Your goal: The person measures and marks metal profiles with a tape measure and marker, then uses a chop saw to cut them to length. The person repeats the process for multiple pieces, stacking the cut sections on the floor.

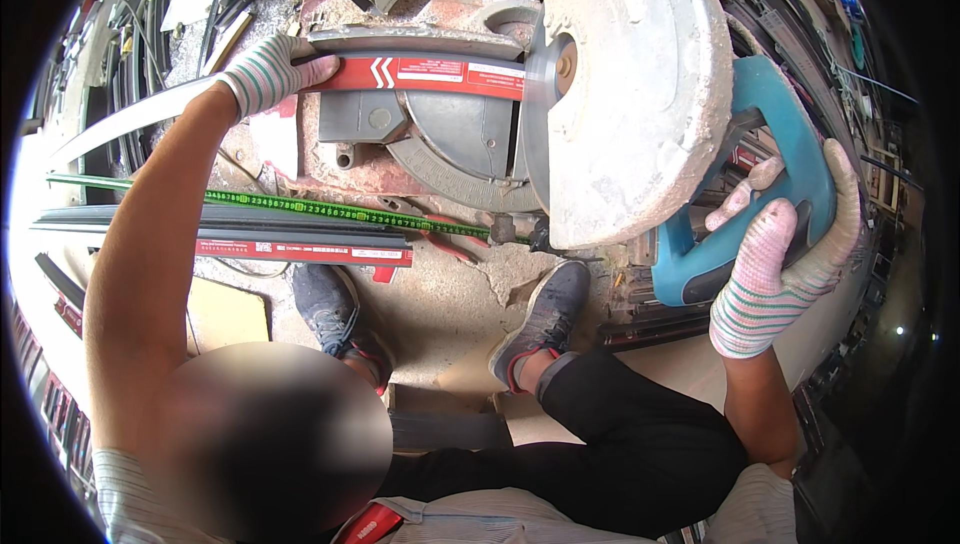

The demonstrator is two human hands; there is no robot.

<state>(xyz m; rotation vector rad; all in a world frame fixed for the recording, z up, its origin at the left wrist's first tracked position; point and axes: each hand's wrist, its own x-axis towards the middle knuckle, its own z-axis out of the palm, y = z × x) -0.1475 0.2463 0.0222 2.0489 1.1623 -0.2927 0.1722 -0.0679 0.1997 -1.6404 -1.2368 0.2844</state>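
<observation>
A striped work glove covers my left hand [266, 76], which is closed on a long strip [425, 75] with a red printed face. The strip lies along the saw's fence [425, 41], and its right end meets the saw blade [541, 109]. My right hand [770, 279], gloved too, is wrapped round the teal handle [800, 179] of a miter saw. A dust-caked, pale blade guard [635, 104] hides most of the blade. Under the strip sits the grey saw table [455, 124]. Whether the blade is turning I cannot tell.
A green tape measure [330, 210] lies stretched out in front of the saw, beside several dark profiles [250, 228] with a red-labelled edge. Red-handled pliers [445, 244] rest near my shoes [550, 309]. Bundles of dark strips [130, 74] stand at the far left.
</observation>
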